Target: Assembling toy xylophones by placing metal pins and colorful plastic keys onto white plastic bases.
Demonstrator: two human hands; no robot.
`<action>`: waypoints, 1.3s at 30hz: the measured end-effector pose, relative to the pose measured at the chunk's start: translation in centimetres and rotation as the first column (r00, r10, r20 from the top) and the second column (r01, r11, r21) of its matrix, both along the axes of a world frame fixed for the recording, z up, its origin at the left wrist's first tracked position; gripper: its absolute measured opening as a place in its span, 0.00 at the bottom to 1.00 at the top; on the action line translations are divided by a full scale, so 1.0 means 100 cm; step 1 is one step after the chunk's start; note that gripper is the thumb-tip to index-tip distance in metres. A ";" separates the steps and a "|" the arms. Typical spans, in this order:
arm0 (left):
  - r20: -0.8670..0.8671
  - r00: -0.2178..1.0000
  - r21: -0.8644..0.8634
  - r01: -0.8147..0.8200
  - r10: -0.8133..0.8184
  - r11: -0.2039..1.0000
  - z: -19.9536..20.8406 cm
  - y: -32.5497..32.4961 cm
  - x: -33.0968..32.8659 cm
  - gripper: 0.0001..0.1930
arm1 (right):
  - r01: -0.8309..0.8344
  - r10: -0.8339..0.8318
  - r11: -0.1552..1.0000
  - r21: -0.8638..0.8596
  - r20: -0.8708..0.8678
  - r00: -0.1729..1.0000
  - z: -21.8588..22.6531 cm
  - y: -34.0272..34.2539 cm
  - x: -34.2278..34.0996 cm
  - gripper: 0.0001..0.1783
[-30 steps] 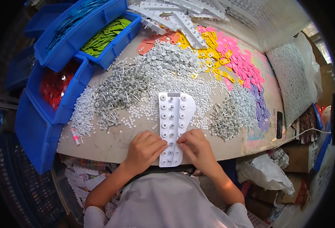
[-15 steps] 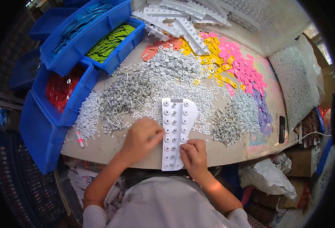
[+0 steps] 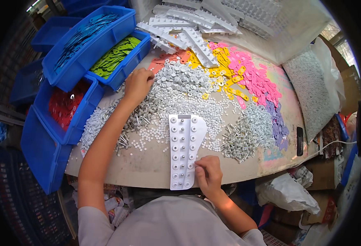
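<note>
A long white plastic holder (image 3: 175, 164) lies upright before me, with one curved side. White ring-shaped pieces line both its edges, and a row of small metal points runs down its middle. My right hand (image 3: 210, 174) rests at its lower right edge, thumb and fingers pinched together; whatever they grip is too small to make out. My left hand (image 3: 138, 87) is stretched far forward with curled fingers. Its fingertips are at the border between the coral tags (image 3: 160, 63) and the heap of white round caps (image 3: 184, 78); anything in them is hidden.
Blue bins with blue tags (image 3: 80, 41), green tags (image 3: 115, 57) and red tags (image 3: 67, 105) stand left. Loose metal-pinned pieces (image 3: 242, 141) and yellow, pink (image 3: 256, 78) and purple tags (image 3: 276, 125) cover the table. White strips (image 3: 201, 47) pile up behind; a filled bag (image 3: 311, 82) leans right.
My left hand has gone from beside the holder forward to the coral tags and white caps. The right hand stays by the holder's edge. The whole view has shifted slightly.
</note>
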State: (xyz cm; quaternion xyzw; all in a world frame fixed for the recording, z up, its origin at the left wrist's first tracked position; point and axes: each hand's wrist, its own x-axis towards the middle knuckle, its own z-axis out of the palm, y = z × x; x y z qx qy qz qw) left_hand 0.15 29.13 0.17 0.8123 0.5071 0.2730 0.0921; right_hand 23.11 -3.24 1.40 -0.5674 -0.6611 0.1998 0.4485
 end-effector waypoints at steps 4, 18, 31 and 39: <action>-0.024 0.999 0.035 0.024 -0.023 0.999 0.000 0.000 -0.001 0.06 | 0.084 -0.093 0.993 0.083 0.108 0.990 0.017 0.033 0.010 0.10; 0.382 0.882 -0.116 0.341 -0.275 0.933 0.068 -0.203 -0.004 0.07 | 0.083 -0.023 0.994 -0.069 0.616 0.788 -0.001 0.227 0.054 0.04; 0.549 0.831 -0.367 0.331 -0.084 0.869 0.053 -0.274 -0.013 0.06 | 0.059 -0.080 0.997 0.057 0.542 0.836 0.004 0.206 0.047 0.06; 0.569 0.815 -0.424 0.405 -0.110 0.810 0.037 -0.288 -0.005 0.07 | -0.242 0.270 0.945 -0.220 0.105 0.957 0.073 0.061 0.024 0.09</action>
